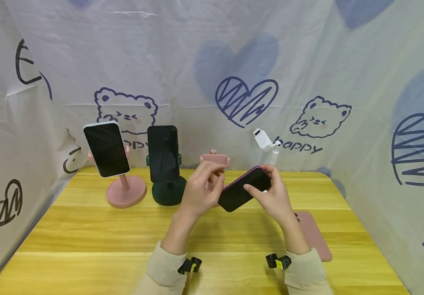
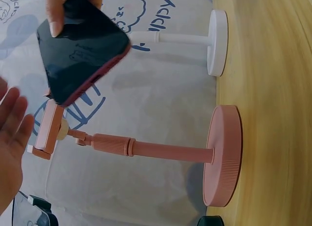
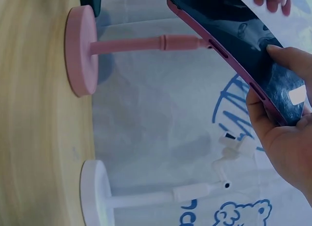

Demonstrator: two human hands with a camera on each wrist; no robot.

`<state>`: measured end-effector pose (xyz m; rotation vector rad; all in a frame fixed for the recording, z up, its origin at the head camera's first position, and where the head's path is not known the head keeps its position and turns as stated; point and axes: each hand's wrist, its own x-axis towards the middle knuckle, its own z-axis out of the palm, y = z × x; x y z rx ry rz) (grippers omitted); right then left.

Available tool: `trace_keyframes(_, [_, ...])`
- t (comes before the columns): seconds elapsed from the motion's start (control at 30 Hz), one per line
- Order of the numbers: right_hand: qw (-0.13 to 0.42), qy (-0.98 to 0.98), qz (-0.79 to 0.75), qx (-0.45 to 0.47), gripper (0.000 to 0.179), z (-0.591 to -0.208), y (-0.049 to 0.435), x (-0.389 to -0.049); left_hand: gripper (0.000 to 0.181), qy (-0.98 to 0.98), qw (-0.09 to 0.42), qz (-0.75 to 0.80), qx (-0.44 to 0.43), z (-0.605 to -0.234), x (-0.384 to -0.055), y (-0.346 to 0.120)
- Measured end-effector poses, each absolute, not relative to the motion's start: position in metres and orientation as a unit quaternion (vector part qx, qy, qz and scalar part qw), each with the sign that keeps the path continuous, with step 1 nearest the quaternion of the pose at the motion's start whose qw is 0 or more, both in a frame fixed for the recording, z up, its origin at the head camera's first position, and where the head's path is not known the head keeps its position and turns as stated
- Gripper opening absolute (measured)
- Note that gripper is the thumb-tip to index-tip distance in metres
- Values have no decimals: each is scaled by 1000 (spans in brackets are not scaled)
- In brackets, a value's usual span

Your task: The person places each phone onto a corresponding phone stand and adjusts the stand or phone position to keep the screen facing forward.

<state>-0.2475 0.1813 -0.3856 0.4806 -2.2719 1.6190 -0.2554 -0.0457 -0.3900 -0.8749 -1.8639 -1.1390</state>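
Observation:
My right hand [image 1: 275, 198] grips a smartphone [image 1: 238, 192] with a purple-pink edge by its right end, the thumb on the dark screen and the fingers behind it. The phone is tilted above the table. My left hand [image 1: 201, 192] is beside the phone's left end with fingers loosely bent; in the left wrist view its fingers [image 2: 12, 113] are apart from the phone. Behind the hands stands a pink phone stand [image 2: 173, 151], its clamp [image 1: 215, 158] bearing no phone. The head view has this stand partly hidden by the left hand.
At left, a pink stand [image 1: 126, 192] bears a white-edged phone [image 1: 106, 149], beside a dark green stand [image 1: 168, 192] with a black phone [image 1: 163, 153]. A white stand [image 1: 264, 140] is behind the right hand. A pink phone [image 1: 313, 235] lies at right on the wooden table [image 1: 97, 241].

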Motion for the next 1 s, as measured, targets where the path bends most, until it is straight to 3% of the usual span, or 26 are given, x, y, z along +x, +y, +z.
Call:
trace_keyframes(0.23, [181,-778,577,170,64,-378,177,-240,20,-769,298,-426,-372,-391,-252,-43])
trace_keyframes(0.53, [195,-765,587,180,62,-373,174,-235,17,-795,235,-424,-364,-389,-247,-43])
trace_keyframes(0.7, [206,-771,576,180,61,-372,175,-234,15,-792,221,-437,-365,-389,-246,-43])
trace_keyframes(1.0, [260,-722,604,216,56,-371,174,-234,12,-773,240,-460,-364,-388,-246,-42])
